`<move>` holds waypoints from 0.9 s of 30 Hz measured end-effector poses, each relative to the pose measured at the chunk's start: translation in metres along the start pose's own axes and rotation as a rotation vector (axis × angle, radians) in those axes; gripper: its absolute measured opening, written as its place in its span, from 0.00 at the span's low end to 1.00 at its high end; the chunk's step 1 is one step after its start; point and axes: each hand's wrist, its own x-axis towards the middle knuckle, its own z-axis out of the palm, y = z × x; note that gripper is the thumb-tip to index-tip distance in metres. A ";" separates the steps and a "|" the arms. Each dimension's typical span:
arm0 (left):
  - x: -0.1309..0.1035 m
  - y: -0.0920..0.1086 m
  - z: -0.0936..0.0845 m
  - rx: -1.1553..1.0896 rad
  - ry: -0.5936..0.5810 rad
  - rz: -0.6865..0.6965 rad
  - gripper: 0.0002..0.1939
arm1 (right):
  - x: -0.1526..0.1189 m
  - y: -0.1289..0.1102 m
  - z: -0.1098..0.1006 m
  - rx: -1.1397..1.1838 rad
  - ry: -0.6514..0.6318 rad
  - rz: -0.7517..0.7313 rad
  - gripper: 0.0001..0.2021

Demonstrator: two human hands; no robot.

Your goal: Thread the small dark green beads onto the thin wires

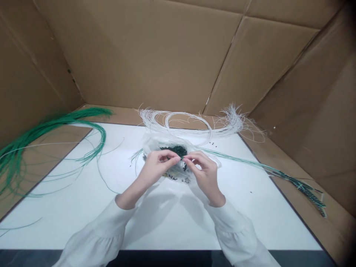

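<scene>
Close together over a clear plastic bag [151,141], my left hand [155,165] and my right hand [203,170] each pinch thumb against index finger. Whatever lies between the fingertips is too small to make out. Inside the bag is a heap of small dark green pieces [180,150], partly covered by my hands. Dark print shows on the bag's near side. Thin green strands [233,157] run from behind the bag to the right, ending in a bundle with dark pieces along it [307,193].
Cardboard walls [155,55] enclose the white table [91,218]. At left lies a large curved bundle of green strands [52,124], with loose ends over the tabletop. A coil of white strands [191,128] lies along the back edge. Several tiny dark bits [213,143] are scattered right of the bag.
</scene>
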 end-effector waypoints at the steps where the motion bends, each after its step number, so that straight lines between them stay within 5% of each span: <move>1: 0.000 0.000 0.000 -0.025 -0.007 -0.023 0.12 | 0.000 0.000 0.000 0.027 -0.014 0.028 0.03; 5: 0.002 0.003 0.000 -0.149 -0.033 -0.145 0.14 | 0.001 0.002 0.000 0.133 -0.094 0.154 0.06; 9: 0.001 0.004 0.001 -0.255 -0.071 -0.240 0.16 | 0.000 0.003 0.000 0.024 -0.087 0.124 0.06; 14: 0.003 0.001 0.001 -0.290 -0.078 -0.277 0.15 | -0.001 0.003 0.001 -0.133 -0.109 -0.003 0.07; 27: 0.006 -0.013 0.002 -0.147 -0.083 -0.282 0.12 | -0.003 0.007 0.005 -0.221 -0.198 -0.031 0.07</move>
